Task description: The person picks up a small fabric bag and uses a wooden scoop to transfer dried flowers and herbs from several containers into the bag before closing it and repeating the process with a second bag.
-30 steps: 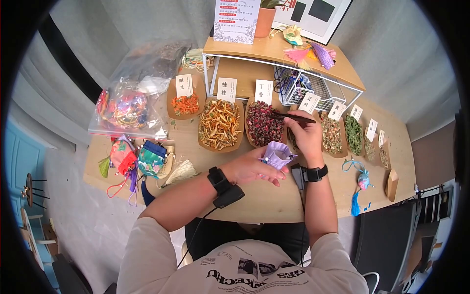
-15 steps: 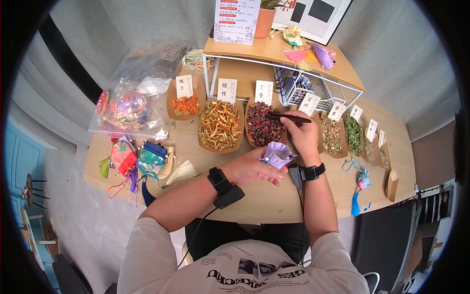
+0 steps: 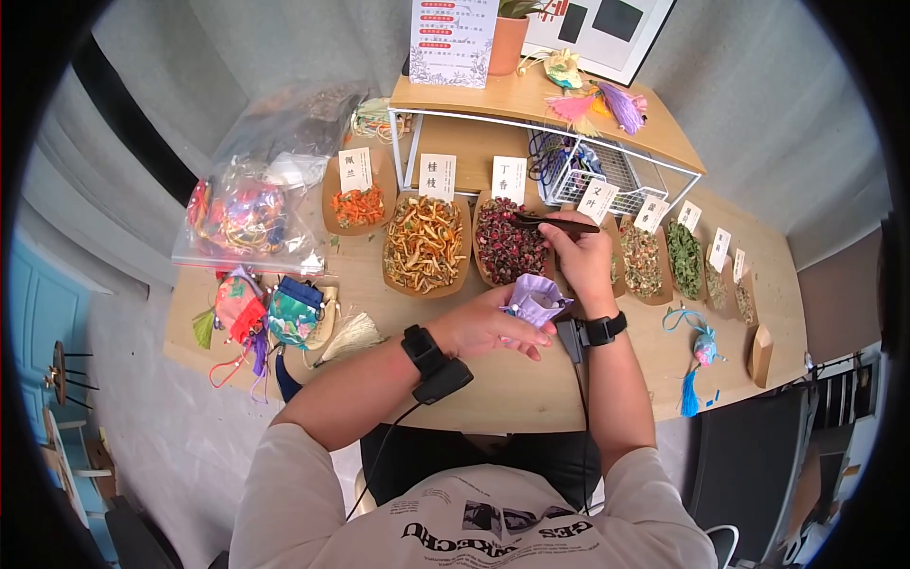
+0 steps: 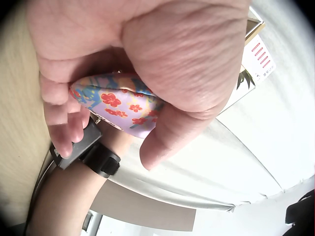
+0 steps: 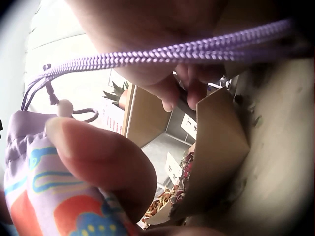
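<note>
In the head view my left hand [image 3: 491, 322] grips a small lilac pouch [image 3: 537, 299] with its mouth open upward. Red flowers cover the pouch [image 4: 120, 104] in the left wrist view, where thumb and fingers curl round it. My right hand [image 3: 581, 258] pinches dark tweezers [image 3: 567, 225], whose tips reach the dark red dried buds [image 3: 509, 248] in a paper tray. In the right wrist view the left thumb lies against the pouch [image 5: 64, 196], and a purple cord [image 5: 162, 55] crosses close to the camera.
Trays of orange-yellow slices [image 3: 425, 248] and orange pieces [image 3: 357, 206] stand left of the buds, green herb trays [image 3: 684, 254] to the right. Finished-looking pouches [image 3: 294, 311] and a plastic bag [image 3: 248, 213] lie left, a blue pouch [image 3: 702, 349] right. Behind is a wooden shelf [image 3: 455, 99].
My right hand has shifted slightly left, and the tweezer tips have moved a little left over the red buds. My left hand stays in place with the pouch.
</note>
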A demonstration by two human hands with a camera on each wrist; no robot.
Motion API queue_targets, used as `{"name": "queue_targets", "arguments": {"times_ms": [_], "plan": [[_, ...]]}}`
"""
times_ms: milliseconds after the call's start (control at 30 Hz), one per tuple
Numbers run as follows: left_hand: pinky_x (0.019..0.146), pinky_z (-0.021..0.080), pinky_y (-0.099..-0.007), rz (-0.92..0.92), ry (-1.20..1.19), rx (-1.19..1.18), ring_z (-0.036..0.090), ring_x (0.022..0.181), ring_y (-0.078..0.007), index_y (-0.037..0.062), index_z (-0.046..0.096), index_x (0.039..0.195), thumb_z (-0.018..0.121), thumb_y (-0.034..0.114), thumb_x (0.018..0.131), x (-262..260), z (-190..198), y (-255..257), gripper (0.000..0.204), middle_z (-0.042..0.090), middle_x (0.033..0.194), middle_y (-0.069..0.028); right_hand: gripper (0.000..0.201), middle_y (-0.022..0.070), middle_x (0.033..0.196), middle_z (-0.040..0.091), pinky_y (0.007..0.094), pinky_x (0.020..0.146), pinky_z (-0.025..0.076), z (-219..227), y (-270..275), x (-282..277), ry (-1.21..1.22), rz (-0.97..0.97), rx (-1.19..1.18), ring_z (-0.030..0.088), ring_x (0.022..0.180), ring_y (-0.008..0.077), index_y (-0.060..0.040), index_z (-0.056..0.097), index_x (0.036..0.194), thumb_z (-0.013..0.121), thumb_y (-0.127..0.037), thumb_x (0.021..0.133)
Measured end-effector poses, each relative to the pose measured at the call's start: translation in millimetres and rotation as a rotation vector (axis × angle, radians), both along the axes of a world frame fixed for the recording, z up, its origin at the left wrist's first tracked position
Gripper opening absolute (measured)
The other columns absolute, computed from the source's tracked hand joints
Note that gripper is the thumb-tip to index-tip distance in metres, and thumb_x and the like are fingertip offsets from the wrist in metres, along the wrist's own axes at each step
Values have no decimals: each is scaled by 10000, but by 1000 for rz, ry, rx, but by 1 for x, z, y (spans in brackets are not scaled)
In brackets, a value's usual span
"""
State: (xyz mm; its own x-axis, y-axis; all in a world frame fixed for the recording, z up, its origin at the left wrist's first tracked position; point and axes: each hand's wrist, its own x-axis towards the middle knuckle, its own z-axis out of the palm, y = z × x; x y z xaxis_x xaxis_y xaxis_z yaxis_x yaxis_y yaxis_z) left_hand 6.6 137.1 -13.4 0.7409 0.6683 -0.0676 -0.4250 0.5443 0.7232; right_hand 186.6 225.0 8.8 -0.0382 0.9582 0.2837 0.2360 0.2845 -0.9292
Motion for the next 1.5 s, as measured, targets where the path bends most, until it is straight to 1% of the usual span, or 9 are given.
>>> {"name": "queue_targets", "arguments": {"times_ms": [600, 667, 733, 800, 967, 1067, 1133, 1267, 1500], "plan": [[872, 562, -444, -2, -3, 8, 664, 1071, -241, 73, 508, 1318, 687, 7, 886, -1, -1, 1, 472, 664, 1168, -120, 124, 67, 798, 709, 210, 573, 475, 16, 1, 25, 230, 46, -133, 649, 639, 107, 27, 702, 990, 732, -24, 881], [874, 561, -444, 0, -4, 0, 662, 1073, -240, 74, 508, 1319, 688, 9, 886, -1, -1, 1, 473, 660, 1169, -119, 124, 64, 786, 703, 214, 559, 468, 21, -1, 35, 488, 103, -154, 633, 618, 111, 18, 705, 1005, 716, -20, 888], [874, 560, -445, 2, 0, -11, 659, 1070, -238, 76, 509, 1316, 693, 10, 882, -1, -2, 1, 476, 654, 1169, -117, 128, 75, 771, 696, 223, 550, 474, 27, -3, 44, 550, 149, -145, 629, 605, 123, 26, 703, 1010, 699, -5, 886], [873, 560, -446, 11, -4, -14, 659, 1065, -238, 78, 507, 1316, 695, 10, 881, 0, 1, 1, 479, 652, 1166, -115, 130, 94, 797, 679, 253, 568, 464, 34, -10, 53, 628, 403, -136, 599, 631, 146, 40, 679, 1012, 686, -27, 901], [872, 561, -446, 21, -9, -11, 659, 1055, -239, 81, 500, 1319, 699, 11, 878, -1, 2, 2, 489, 645, 1164, -112, 124, 99, 767, 688, 243, 557, 494, 41, -17, 53, 468, 529, -198, 627, 601, 146, 31, 697, 1002, 676, 8, 882], [876, 562, -445, 13, -2, -9, 660, 1061, -241, 80, 493, 1327, 700, 13, 878, -1, 2, 2, 498, 650, 1168, -117, 122, 81, 777, 691, 225, 580, 496, 35, -14, 37, 539, 339, -121, 634, 626, 127, 26, 701, 993, 698, 14, 873], [877, 565, -441, 16, 1, 7, 662, 1066, -240, 76, 492, 1330, 697, 10, 879, -1, 2, 0, 501, 656, 1177, -124, 131, 51, 799, 699, 210, 602, 494, 25, -9, 30, 202, 101, -61, 650, 664, 103, 20, 705, 987, 730, 19, 859], [874, 568, -437, 2, -6, 10, 664, 1075, -239, 74, 490, 1335, 689, 3, 881, -1, -1, 0, 501, 659, 1188, -128, 150, 29, 822, 712, 203, 598, 482, 8, -6, 21, 67, 130, -52, 642, 700, 62, 3, 721, 995, 764, -13, 852], [874, 569, -438, -10, -5, 46, 660, 1092, -235, 76, 480, 1346, 680, -2, 891, -1, -2, 0, 504, 655, 1204, -121, 181, 37, 851, 728, 233, 676, 538, 8, -11, 12, -59, 81, 26, 672, 752, 81, 15, 722, 1011, 776, -17, 842]]}}
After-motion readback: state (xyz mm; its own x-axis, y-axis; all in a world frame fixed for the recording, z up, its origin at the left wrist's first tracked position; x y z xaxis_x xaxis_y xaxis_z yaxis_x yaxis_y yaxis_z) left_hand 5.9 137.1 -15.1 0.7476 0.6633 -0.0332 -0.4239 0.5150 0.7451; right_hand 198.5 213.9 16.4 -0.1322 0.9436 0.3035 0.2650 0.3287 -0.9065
